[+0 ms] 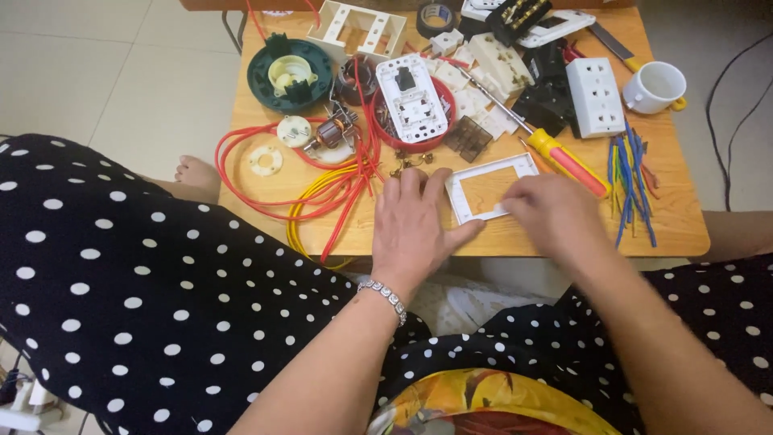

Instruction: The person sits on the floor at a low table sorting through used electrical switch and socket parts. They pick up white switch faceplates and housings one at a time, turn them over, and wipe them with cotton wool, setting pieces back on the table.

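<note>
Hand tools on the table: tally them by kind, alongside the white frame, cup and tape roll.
Screwdriver, red and yellow handle: 1
Yellow-handled knife: 1
White rectangular frame, under both hands: 1
White cup: 1
Black tape roll: 1
Total: 5

1. The left hand [415, 229] lies flat on the wooden worktop [684, 225], its thumb touching the white rectangular frame [491, 187].
2. The right hand [555, 213] covers the frame's lower right corner.
3. A red-and-yellow screwdriver [564, 159] lies just beyond the frame.
4. Red and yellow wires [322, 197] loop left of the left hand.
5. A red bowl [385, 129] holds a white switch plate [411, 98].
</note>
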